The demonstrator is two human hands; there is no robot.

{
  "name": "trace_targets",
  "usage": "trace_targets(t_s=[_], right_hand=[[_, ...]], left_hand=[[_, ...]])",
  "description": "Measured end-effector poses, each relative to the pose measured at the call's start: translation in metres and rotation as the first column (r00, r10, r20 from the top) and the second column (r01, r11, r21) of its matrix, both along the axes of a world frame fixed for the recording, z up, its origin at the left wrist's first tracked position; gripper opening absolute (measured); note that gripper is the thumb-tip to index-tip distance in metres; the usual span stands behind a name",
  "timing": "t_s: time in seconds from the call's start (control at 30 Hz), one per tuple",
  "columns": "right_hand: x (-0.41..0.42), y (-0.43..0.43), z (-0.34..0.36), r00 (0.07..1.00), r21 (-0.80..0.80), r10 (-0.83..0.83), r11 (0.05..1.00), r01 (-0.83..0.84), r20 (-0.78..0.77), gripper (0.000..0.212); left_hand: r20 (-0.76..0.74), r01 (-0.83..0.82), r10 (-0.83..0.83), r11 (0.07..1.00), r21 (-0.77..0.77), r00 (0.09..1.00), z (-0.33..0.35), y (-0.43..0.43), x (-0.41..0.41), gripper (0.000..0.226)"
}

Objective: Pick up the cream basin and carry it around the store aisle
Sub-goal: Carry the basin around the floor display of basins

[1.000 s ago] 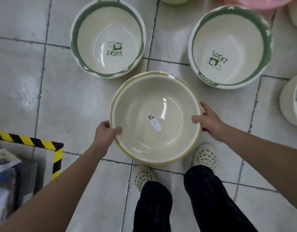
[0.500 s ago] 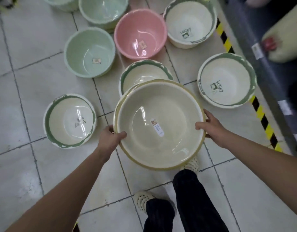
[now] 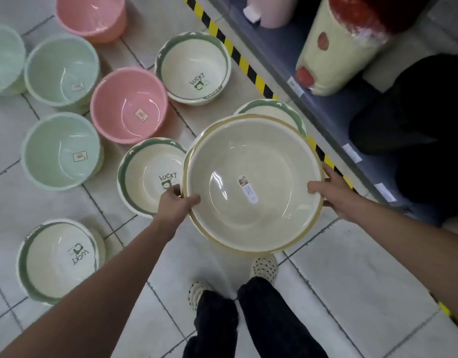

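Gripping the cream basin [image 3: 251, 184] by its rim, my left hand [image 3: 174, 205] and right hand [image 3: 336, 193] on opposite sides, thumbs curled inside. It's held at frame centre above the floor [image 3: 352, 275]. Green-rimmed basins [image 3: 151, 177] lie left, shelf [image 3: 300, 81] at upper right.
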State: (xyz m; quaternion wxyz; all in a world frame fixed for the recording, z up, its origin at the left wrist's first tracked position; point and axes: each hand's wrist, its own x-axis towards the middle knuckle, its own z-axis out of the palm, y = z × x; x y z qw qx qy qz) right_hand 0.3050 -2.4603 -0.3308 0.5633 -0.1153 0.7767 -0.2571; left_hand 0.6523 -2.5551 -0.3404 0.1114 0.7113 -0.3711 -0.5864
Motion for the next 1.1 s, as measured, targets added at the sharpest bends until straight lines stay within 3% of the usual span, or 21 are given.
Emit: trace_targets(t_s=[0.17, 0.57, 0.97, 1.1], right_hand=[[-0.034, -0.018, -0.014, 0.997, 0.022, -0.072, 0.997, 0.072, 0.001, 0.073], [-0.068, -0.078, -0.068, 0.986, 0.069, -0.164, 0.984, 0.165, -0.022, 0.069], [-0.126, -0.137, -0.138, 0.997, 0.086, -0.057, 0.995, 0.053, 0.045, 0.047], [-0.143, -0.156, -0.172, 0.996, 0.071, -0.073, 0.995, 0.070, 0.041, 0.052]], left_hand=[[-0.004, 0.051, -0.051, 0.998, 0.024, 0.999, -0.021, -0.041, -0.039, 0.027], [0.008, 0.127, -0.128, 0.989, 0.075, 0.992, -0.088, -0.135, -0.086, 0.029], [-0.001, 0.077, -0.078, 0.992, 0.096, 0.997, -0.151, -0.168, -0.135, 0.044], [0.000, 0.072, -0.073, 0.993, 0.095, 0.997, -0.181, -0.181, -0.149, 0.051]])
